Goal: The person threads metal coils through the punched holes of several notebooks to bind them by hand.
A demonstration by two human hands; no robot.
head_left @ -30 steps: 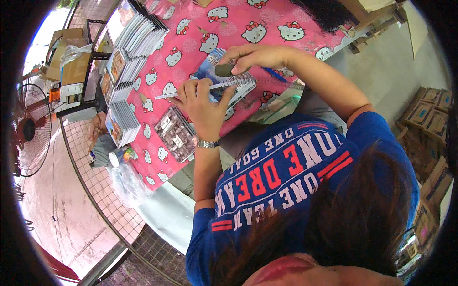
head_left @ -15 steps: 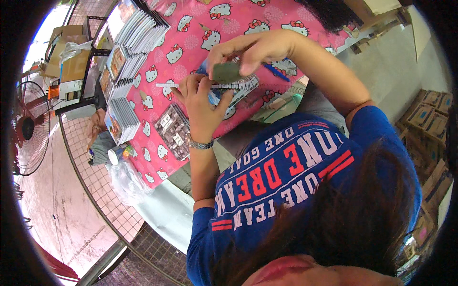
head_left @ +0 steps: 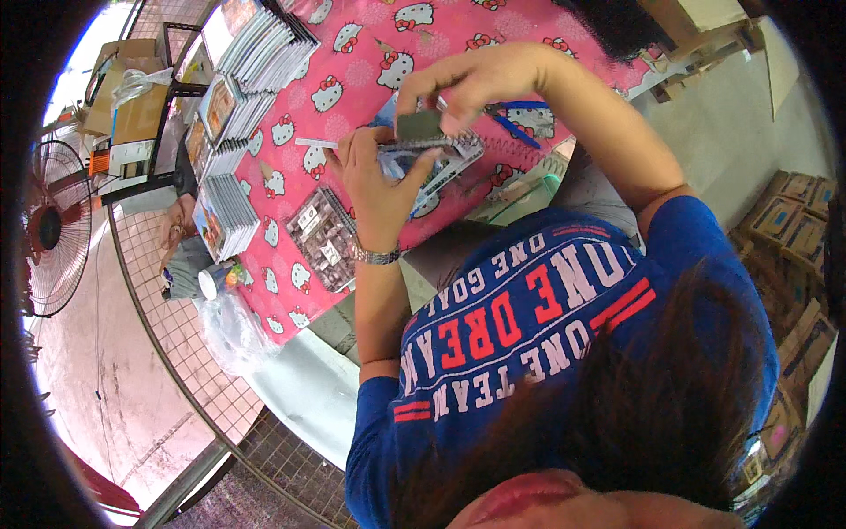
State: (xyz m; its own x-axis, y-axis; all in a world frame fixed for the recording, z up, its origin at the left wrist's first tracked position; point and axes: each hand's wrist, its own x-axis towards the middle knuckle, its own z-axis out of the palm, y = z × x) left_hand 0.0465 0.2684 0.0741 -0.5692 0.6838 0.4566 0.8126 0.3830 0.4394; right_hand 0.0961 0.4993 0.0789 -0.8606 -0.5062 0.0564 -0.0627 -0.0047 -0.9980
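Observation:
My left hand (head_left: 377, 189), with a metal watch at the wrist, grips a small wire-bound notebook (head_left: 451, 167) by its left part, thumb on top. A dark green flat block (head_left: 419, 128) stands against the notebook's bound edge. Curled around that block from above is my right hand (head_left: 471, 93), its fingers partly blurred. Just right of the notebook lie blue-handled pliers (head_left: 522, 123). A loose coil of binding wire (head_left: 520, 157) stretches beside them. Close to my left wrist, another spiral notebook (head_left: 322, 238) with a dark picture cover lies flat on the table.
A pink patterned cloth covers the table (head_left: 352, 75). Stacks of booklets (head_left: 264, 57) line its left side, with a smaller stack (head_left: 227, 216) nearer me. Beyond the table's left edge are a plastic bag (head_left: 231, 331) and a fan (head_left: 53, 229). Cartons (head_left: 797, 212) are piled at right.
The dark green block and my right hand have shifted slightly right along the notebook's bound edge. The notebook is tilted a little differently in my left hand.

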